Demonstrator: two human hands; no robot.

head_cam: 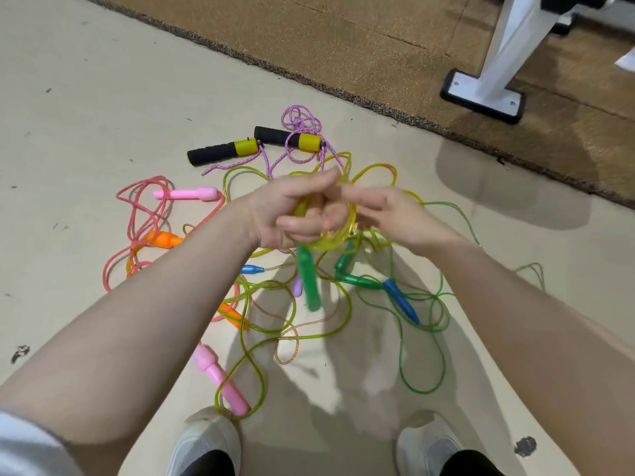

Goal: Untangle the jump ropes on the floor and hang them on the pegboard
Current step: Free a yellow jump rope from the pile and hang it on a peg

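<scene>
Beige smooth floor (86,97) met brown carpet (378,29) under a white stand foot (481,96). Both hands, left hand (285,214) and right hand (388,214), gripped coiled yellow rope (335,240) above the tangled jump ropes (292,304) on the floor.

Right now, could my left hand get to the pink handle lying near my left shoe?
Probably not yet. The left hand is raised and closed on the coiled yellow-green rope with the right hand. The pink handle lies uncovered on the floor, a yellow-green loop around it.
</scene>
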